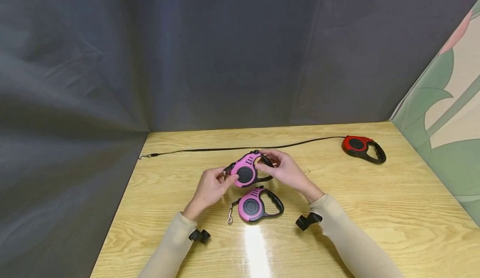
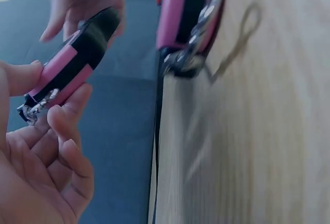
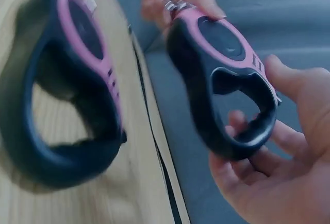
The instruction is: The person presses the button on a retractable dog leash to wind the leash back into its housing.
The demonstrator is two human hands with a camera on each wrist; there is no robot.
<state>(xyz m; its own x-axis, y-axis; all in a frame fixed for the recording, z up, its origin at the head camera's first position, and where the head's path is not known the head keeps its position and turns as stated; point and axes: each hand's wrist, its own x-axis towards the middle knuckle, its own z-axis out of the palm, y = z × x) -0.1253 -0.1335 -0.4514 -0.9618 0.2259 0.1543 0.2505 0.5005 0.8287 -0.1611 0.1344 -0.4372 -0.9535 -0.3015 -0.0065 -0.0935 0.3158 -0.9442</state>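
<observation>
Both hands hold a pink and black retractable dog leash (image 1: 245, 176) above the table. My left hand (image 1: 211, 187) pinches the front end of its casing between thumb and fingers, close to the metal clip (image 2: 38, 105). At the other end, my right hand (image 1: 288, 171) grips the black loop handle (image 3: 198, 100), thumb against the upper edge and fingers underneath. A second pink retractable leash (image 1: 251, 206) lies on the table just below the held one in the head view. Its handle points right, and its metal clip (image 1: 230, 214) hangs out at the left.
A red and black retractable leash (image 1: 356, 144) lies at the back right of the wooden table (image 1: 168, 249). Its black cord (image 1: 225, 149) is drawn out leftward along the back, ending in a metal clip (image 1: 144, 156) near the left edge. Dark sheeting (image 1: 225, 61) rises behind.
</observation>
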